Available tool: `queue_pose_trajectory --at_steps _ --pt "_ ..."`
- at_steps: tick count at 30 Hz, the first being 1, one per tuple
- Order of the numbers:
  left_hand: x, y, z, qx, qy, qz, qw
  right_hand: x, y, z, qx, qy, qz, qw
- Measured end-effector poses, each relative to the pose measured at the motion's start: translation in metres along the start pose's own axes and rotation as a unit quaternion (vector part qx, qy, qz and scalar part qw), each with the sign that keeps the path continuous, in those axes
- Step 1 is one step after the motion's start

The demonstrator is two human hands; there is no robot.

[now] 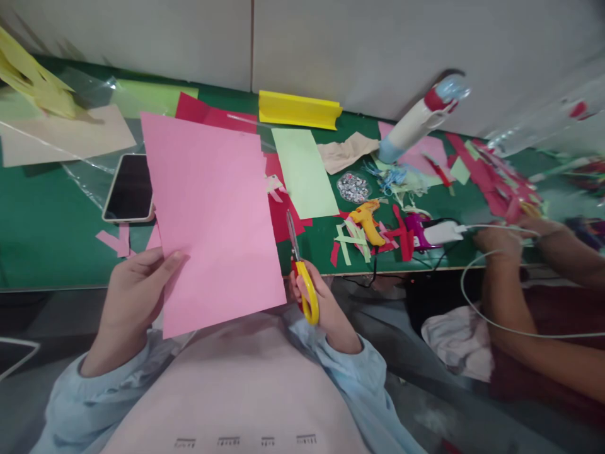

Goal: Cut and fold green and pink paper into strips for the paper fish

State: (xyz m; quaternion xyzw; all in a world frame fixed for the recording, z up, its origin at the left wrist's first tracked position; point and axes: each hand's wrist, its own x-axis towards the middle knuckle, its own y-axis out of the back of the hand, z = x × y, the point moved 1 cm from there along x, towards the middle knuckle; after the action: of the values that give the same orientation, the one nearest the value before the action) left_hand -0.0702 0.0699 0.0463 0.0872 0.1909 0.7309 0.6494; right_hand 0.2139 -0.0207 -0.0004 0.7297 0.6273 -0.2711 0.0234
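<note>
A large sheet of pink paper (217, 214) is pinched along its left edge by my left hand (137, 296), thumb on top. The sheet hangs over the table's front edge and my lap. My right hand (326, 302) grips a pair of scissors (305, 287) with yellow and red handles, blades pointing up and away from me. The scissors sit just right of the pink sheet, apart from it, and their blades look closed together. Behind the sheet lie red paper (278, 221) and a pale green sheet (305, 173). A phone (127, 189) rests near my left hand.
On the green table (47, 252) lie paper strips (350, 243), a yellow glue gun (368, 221), a dish of sequins (353, 187) and a folded yellow piece (300, 110). A bottle (420, 123) stands behind. At right, a co-worker's hands (501, 243) are near a white cable (466, 284).
</note>
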Motion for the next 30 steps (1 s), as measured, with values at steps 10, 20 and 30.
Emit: queue_pose_trajectory --at_steps 10,20,30 --pt "-0.006 -0.008 0.016 -0.125 0.117 -0.046 0.984 0.012 0.044 -0.058 -0.576 0.104 0.255 0.770" --pt "-0.005 -0.024 -0.002 -0.224 0.179 -0.126 0.950 0.047 0.028 -0.077 -0.724 0.080 0.263 0.633" --pt "-0.029 -0.054 -0.010 -0.259 0.194 -0.104 0.940 0.039 0.010 -0.086 -0.640 0.153 0.165 0.735"
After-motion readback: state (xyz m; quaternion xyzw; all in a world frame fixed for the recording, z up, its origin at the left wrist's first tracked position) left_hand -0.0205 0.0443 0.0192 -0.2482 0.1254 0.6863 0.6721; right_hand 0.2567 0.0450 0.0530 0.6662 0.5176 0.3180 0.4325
